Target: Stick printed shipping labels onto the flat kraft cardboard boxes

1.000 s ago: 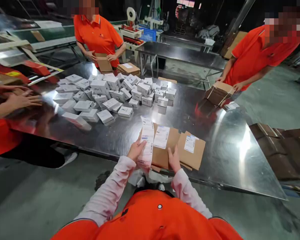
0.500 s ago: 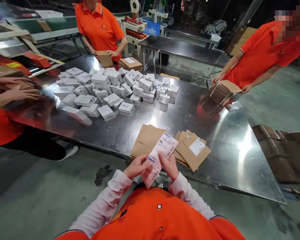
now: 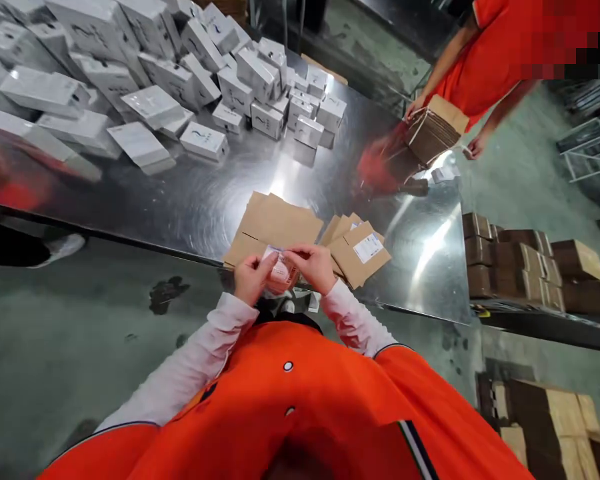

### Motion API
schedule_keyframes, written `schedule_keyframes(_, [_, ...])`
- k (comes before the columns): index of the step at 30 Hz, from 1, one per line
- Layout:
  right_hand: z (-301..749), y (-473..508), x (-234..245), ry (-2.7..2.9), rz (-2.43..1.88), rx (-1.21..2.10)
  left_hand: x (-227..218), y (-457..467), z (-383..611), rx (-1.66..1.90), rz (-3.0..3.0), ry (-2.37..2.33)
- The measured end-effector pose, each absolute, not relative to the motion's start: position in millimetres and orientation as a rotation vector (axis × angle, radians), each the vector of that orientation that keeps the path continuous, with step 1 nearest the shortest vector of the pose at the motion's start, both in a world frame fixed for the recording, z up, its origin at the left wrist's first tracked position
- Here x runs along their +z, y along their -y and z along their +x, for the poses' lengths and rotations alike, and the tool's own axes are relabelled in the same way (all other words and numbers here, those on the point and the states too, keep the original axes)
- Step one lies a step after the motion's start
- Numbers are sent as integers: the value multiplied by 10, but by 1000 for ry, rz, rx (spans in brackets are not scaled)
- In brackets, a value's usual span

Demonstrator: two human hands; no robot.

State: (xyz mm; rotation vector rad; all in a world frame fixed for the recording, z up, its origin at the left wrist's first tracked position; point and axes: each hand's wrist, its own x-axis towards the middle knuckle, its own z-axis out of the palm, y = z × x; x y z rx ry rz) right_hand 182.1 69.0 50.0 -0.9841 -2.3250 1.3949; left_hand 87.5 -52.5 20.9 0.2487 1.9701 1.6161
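My left hand point(image 3: 251, 276) and my right hand point(image 3: 314, 265) are both closed on a strip of white shipping labels point(image 3: 280, 271), pinching it between them just over the near edge of the steel table point(image 3: 190, 207). Right behind my hands lies a flat brown cardboard mailer point(image 3: 275, 223). To its right sits a fanned stack of flat mailers point(image 3: 356, 245), the top one with a white label stuck on it.
A pile of small white boxes point(image 3: 145, 73) covers the far left of the table. A person in orange at the far right holds a bundle of flat cardboard point(image 3: 433, 128). Folded brown cartons point(image 3: 520, 263) are stacked to the right, off the table.
I pulled the label strip down from over the mailer and closer to my body, and both hands now pinch it. My head tilted down, so the far people left the view.
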Motion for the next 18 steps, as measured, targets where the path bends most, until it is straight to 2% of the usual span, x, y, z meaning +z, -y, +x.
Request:
schedule_keyframes(4, [1630, -928, 346, 2256, -1004, 1428, 196, 491, 695, 1389, 249, -1721])
schedule_keyframes(8, [1299, -1392, 104, 2269, -1215, 1234, 103, 686, 463, 1087, 213, -1365])
schedule_keyframes(18, [967, -1873, -244, 2289, -1515, 937, 20, 902, 273, 1014, 138, -1289])
